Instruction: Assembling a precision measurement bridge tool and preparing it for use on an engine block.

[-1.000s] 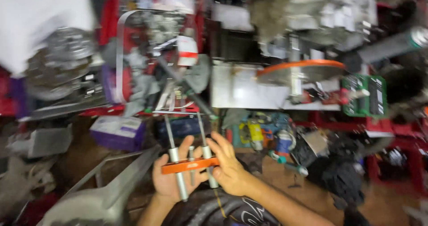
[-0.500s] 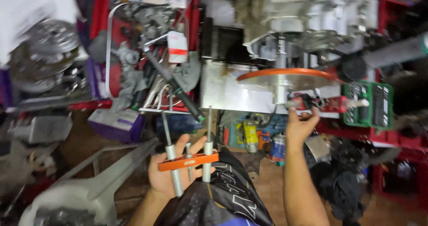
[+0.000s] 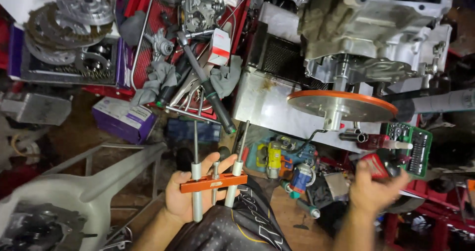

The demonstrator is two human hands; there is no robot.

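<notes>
My left hand (image 3: 185, 196) still has its grip closed on the orange puller tool (image 3: 213, 182), low, below the orange disc (image 3: 341, 105). Right hand (image 3: 371, 189) dropped from the disc; grip around a red object (image 3: 372, 166), blurred.

Below me the brown floor (image 3: 74, 132) carried a purple cardboard box (image 3: 123, 118), a grey metal frame (image 3: 106, 159), and a clutter of small bottles (image 3: 273, 159) beside a green socket set (image 3: 414, 144).

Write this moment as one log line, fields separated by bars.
left hand: holds orange puller tool | right hand: grips red object, blurred
</notes>
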